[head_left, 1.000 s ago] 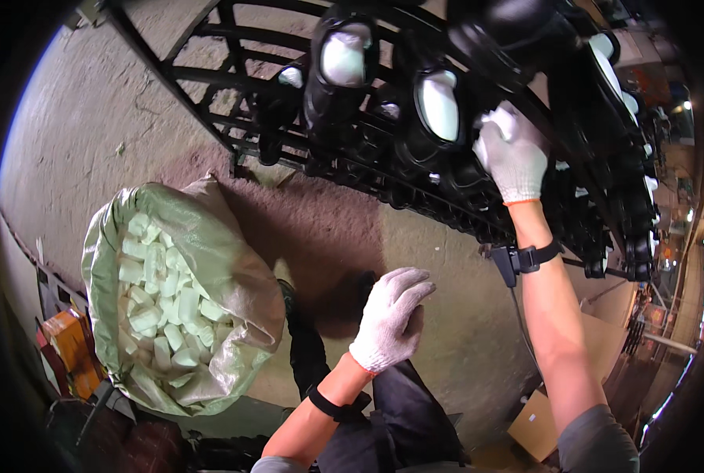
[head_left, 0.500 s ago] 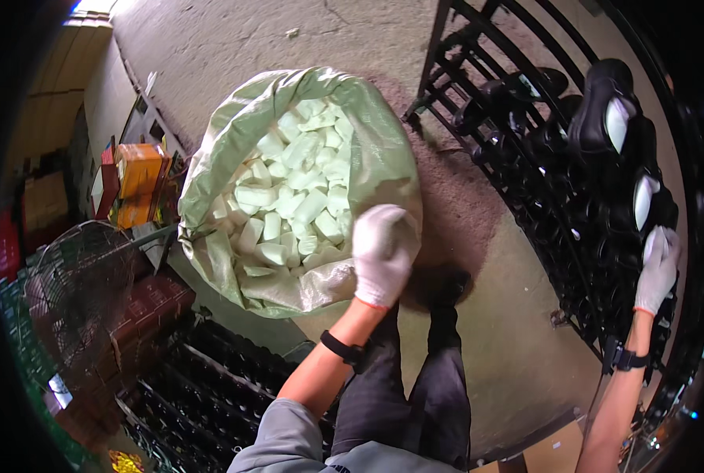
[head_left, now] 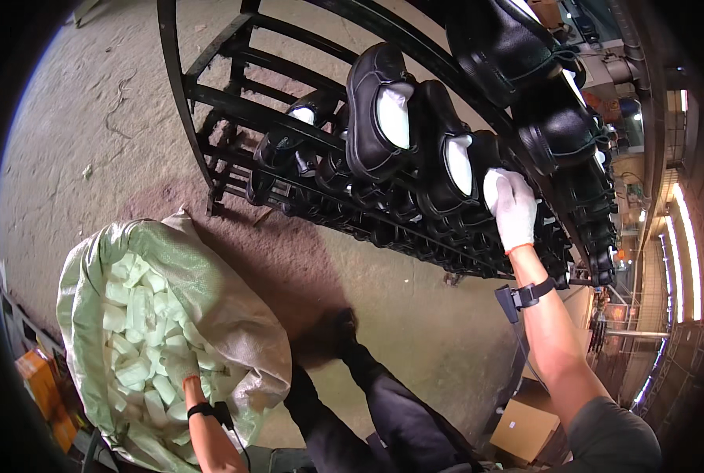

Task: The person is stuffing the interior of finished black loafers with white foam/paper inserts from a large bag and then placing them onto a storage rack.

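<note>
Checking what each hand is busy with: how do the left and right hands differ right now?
The left hand reaches low into the green sack among pale foam pieces; the right hand is raised to a black shoe on the dark rack. The left is half buried, the right fully visible. Both wear white gloves and dark wristbands.

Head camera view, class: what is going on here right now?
A person in white gloves stands between a dark metal rack of black shoes and a large pale green sack of white foam pieces. The left hand reaches down into the sack among the pieces. The right hand is up at the rack, on a white insert in one shoe.
</note>
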Demonstrator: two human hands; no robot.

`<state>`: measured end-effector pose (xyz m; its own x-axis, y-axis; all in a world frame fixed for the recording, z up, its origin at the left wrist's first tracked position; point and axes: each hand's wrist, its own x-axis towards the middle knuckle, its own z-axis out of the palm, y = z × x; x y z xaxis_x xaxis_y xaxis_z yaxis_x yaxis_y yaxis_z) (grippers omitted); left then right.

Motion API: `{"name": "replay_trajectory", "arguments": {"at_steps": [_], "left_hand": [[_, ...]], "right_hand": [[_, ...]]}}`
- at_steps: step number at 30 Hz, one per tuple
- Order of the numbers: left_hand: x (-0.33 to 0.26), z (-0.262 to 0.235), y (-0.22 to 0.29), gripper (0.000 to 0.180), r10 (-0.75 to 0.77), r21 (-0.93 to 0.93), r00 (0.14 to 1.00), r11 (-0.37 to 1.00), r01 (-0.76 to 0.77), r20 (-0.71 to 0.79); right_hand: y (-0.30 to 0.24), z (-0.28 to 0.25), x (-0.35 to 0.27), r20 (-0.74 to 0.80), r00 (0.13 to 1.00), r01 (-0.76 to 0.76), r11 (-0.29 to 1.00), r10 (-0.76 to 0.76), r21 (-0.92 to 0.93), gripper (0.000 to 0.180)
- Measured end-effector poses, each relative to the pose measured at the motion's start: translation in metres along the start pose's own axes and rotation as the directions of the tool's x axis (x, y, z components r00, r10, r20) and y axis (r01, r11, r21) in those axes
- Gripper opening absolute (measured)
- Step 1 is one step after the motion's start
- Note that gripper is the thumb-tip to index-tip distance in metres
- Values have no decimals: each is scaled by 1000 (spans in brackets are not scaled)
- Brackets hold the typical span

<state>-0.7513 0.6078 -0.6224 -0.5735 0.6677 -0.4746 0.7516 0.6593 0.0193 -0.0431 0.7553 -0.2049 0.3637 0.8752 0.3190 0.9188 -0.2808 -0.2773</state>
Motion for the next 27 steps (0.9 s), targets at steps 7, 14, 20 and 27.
{"name": "replay_trajectory", "arguments": {"at_steps": [7, 14, 20, 27], "left_hand": [[-45, -108, -30, 68, 401, 3, 832, 901, -433, -383], [42, -196, 19, 79, 575, 16, 818, 818, -575, -15], [63, -193, 26, 76, 408, -109, 898, 913, -394, 167], [-50, -230, 25, 58, 651, -475, 690, 520, -710, -317]], "right_hand": [[10, -30, -21, 213, 976, 173, 790, -55, -588, 33], [16, -20, 0, 203, 976, -61, 992, 82, -108, 39], [-32, -42, -56, 8, 1000, 31, 984, -30, -178, 36], [-267, 31, -213, 368, 928, -216, 729, -53, 650, 27]]}}
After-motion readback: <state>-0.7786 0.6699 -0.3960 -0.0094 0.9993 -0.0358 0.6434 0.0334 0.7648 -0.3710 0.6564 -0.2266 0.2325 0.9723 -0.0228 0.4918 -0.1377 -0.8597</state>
